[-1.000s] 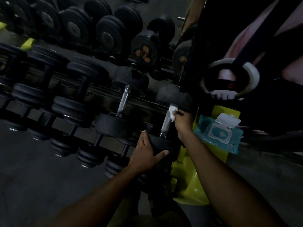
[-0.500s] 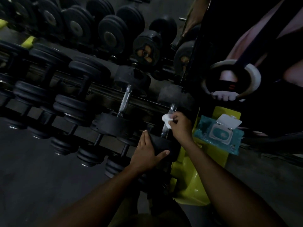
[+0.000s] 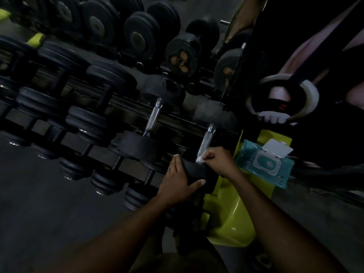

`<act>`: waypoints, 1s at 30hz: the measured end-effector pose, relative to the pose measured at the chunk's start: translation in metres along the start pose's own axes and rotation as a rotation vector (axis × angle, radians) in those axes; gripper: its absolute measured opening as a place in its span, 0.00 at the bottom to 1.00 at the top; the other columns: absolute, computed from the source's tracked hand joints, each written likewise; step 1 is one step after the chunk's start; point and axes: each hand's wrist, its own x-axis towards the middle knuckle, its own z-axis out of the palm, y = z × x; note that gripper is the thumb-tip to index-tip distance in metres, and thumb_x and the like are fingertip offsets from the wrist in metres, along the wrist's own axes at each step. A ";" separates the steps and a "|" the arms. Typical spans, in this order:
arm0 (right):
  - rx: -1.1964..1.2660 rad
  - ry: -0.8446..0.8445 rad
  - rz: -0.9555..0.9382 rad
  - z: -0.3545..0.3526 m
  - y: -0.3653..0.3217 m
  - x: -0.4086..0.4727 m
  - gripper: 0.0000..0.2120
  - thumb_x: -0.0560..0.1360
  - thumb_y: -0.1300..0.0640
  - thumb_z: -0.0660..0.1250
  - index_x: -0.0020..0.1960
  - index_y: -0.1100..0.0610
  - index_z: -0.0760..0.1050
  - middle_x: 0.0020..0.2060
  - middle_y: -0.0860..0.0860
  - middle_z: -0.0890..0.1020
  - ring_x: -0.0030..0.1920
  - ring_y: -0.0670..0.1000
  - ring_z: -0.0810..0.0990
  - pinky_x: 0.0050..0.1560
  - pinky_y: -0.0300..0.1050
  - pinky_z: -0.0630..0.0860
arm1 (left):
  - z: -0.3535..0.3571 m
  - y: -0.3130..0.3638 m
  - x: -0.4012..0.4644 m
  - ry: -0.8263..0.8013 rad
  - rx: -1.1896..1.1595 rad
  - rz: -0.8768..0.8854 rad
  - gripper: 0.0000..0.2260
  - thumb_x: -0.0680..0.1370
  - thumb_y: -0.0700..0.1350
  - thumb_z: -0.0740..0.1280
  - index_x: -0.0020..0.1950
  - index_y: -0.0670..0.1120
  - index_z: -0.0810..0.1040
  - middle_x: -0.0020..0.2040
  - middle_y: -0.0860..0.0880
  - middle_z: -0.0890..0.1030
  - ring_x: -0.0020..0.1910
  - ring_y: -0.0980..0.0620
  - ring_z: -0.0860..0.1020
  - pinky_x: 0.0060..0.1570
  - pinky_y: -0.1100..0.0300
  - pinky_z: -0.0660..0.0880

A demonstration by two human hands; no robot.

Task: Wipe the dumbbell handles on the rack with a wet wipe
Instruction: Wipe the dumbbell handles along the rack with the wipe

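Head view: looking down at a dim dumbbell rack [image 3: 126, 107], hands at about 5 o'clock of centre.
Left hand [image 3: 178, 179]: lying flat-fingered over the near black weight head [image 3: 197, 172], thumb hooking its lower edge, steadying it.
Right hand [image 3: 217, 159]: curling tight around a white wet wipe [image 3: 199, 159], pressing it to the near end of the knurled handle [image 3: 205, 140].
Handling: wipe is looking soft, limp and damp, best bunched in the fingers; dumbbell is likely heavy and rigid, its knurling probably snagging the wipe.
Wipes pack [image 3: 265, 164]: teal, sitting at 3 o'clock of the right hand on a yellow-green surface [image 3: 226, 219], flap [image 3: 277, 148] standing open; contents are not showing.
Neighbouring handle [image 3: 153, 117]: waiting bare at 10 o'clock.
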 end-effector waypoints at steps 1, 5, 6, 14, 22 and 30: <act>-0.002 -0.046 0.031 0.002 0.003 0.000 0.03 0.70 0.56 0.73 0.38 0.51 0.83 0.32 0.42 0.83 0.38 0.41 0.81 0.41 0.36 0.75 | 0.000 -0.001 0.001 0.000 0.002 0.001 0.56 0.72 0.71 0.67 0.82 0.40 0.39 0.83 0.43 0.43 0.82 0.49 0.44 0.80 0.50 0.51; 0.130 -0.076 0.167 0.003 0.003 0.003 0.07 0.64 0.53 0.72 0.32 0.56 0.79 0.29 0.50 0.82 0.34 0.50 0.81 0.40 0.47 0.79 | 0.000 -0.001 0.001 -0.010 0.013 -0.002 0.57 0.72 0.72 0.66 0.82 0.40 0.39 0.83 0.43 0.42 0.82 0.49 0.43 0.80 0.50 0.51; 0.142 -0.073 0.190 0.004 0.003 0.004 0.08 0.64 0.55 0.72 0.31 0.58 0.76 0.28 0.52 0.80 0.33 0.52 0.79 0.38 0.48 0.78 | 0.000 -0.001 0.001 -0.010 0.015 -0.003 0.57 0.72 0.72 0.66 0.82 0.40 0.39 0.83 0.43 0.42 0.82 0.49 0.43 0.80 0.50 0.51; 0.558 -0.123 0.375 0.011 -0.003 0.013 0.14 0.72 0.69 0.68 0.57 0.61 0.78 0.45 0.57 0.83 0.41 0.53 0.81 0.40 0.43 0.79 | -0.001 0.001 -0.001 -0.005 0.013 -0.001 0.56 0.72 0.71 0.67 0.82 0.40 0.39 0.83 0.43 0.42 0.82 0.49 0.43 0.80 0.51 0.50; 0.648 -0.366 0.421 -0.003 0.000 0.010 0.07 0.69 0.66 0.64 0.37 0.59 0.79 0.29 0.54 0.78 0.30 0.51 0.75 0.29 0.40 0.71 | -0.003 0.003 -0.002 0.001 -0.004 0.004 0.55 0.73 0.69 0.68 0.82 0.40 0.40 0.83 0.43 0.43 0.82 0.49 0.44 0.80 0.53 0.49; 0.735 -0.226 0.446 0.002 -0.003 0.022 0.11 0.65 0.69 0.60 0.44 0.65 0.78 0.36 0.61 0.77 0.28 0.53 0.74 0.29 0.40 0.68 | -0.004 0.004 -0.003 -0.008 -0.005 -0.002 0.55 0.73 0.69 0.68 0.82 0.41 0.39 0.83 0.43 0.43 0.82 0.49 0.44 0.80 0.53 0.49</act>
